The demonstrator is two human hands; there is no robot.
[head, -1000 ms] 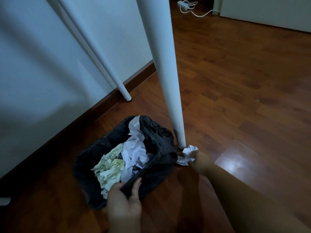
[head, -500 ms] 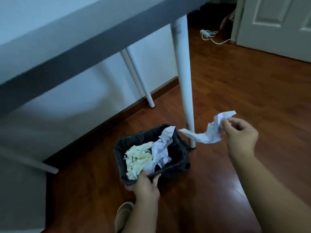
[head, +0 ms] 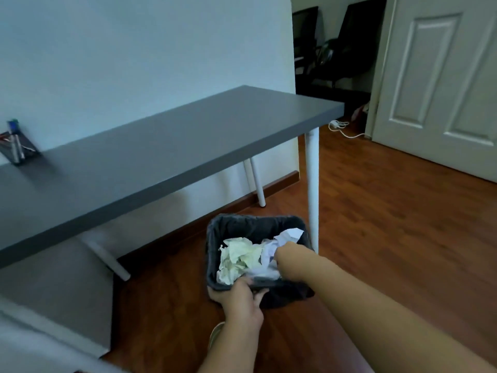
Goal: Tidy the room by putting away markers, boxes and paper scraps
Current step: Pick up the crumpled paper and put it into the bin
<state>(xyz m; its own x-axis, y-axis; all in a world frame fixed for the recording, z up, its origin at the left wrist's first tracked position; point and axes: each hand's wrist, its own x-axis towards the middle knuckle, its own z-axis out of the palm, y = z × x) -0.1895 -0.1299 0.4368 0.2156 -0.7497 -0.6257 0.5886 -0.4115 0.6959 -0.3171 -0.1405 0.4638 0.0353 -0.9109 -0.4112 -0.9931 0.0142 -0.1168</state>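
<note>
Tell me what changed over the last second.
The right hand lifted the white scrap off the floor by the table leg and carried it into the bin. The left hand keeps its grip on the bin's near rim.

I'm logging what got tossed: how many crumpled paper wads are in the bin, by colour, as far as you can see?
Pale yellow-green wad: 1
White paper, wads blurred together under the right hand, so at least: 1
Total in the dark bin: at least 2
The left hand grips the bin's near rim.
</note>
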